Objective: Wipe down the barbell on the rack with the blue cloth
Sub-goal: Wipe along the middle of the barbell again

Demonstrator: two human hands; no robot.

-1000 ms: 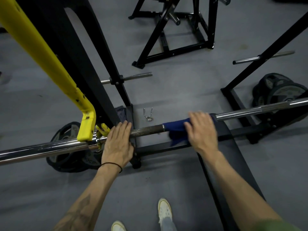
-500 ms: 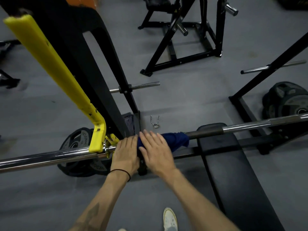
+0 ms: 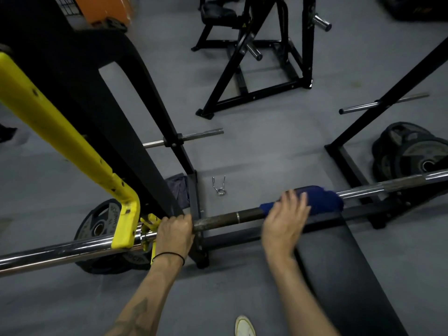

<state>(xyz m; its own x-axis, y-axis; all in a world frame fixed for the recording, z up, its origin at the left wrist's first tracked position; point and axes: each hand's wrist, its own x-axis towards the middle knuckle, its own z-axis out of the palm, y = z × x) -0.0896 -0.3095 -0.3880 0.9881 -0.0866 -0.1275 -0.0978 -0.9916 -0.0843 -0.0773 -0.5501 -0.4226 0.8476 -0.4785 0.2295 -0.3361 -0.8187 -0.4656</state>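
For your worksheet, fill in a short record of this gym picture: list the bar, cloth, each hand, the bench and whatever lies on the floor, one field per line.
bar: barbell lies across the rack
cloth: blue cloth wrapped on the bar
left hand: grips the bar beside the yellow hook
right hand: on the cloth, blurred
bench: under the bar, at right
floor: spring clip; plates at right
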